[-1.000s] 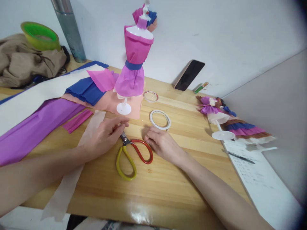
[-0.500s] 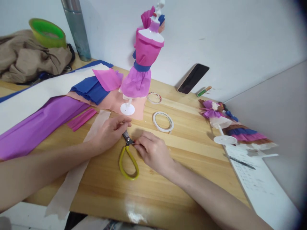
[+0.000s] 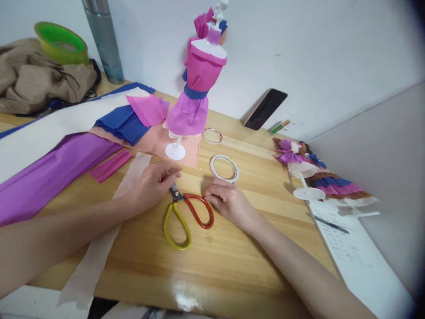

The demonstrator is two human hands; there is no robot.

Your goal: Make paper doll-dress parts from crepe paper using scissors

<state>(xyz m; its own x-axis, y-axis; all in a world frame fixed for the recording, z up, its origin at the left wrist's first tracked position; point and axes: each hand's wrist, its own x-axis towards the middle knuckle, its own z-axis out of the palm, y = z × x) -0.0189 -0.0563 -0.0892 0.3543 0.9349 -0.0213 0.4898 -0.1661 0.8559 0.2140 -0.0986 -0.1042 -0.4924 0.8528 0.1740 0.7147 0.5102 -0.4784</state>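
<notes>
A pair of scissors [image 3: 178, 197] lies on the wooden table with its yellow and red handles spread apart. My left hand [image 3: 151, 185] is closed over the blade end, thumb and fingers together; what they pinch is hidden. At the outer edge of the red handle rests my right hand [image 3: 229, 199], its fingertips pressed together. Anything between them is too small to make out. Just behind the right hand is a white roll of tape [image 3: 225, 168]. A pale paper strip [image 3: 99, 252] runs beneath my left forearm.
Behind the hands stands a small dress form [image 3: 207, 66] in pink and blue paper. Coloured paper sheets [image 3: 63, 177] spread to the left. A phone [image 3: 265, 109] leans on the wall. A second dressed figure [image 3: 308, 194] and a pen [image 3: 330, 223] are at right.
My right hand has moved right, from beside the scissors' pivot to the outside of the red handle, which now shows. My left hand stays at the blades.
</notes>
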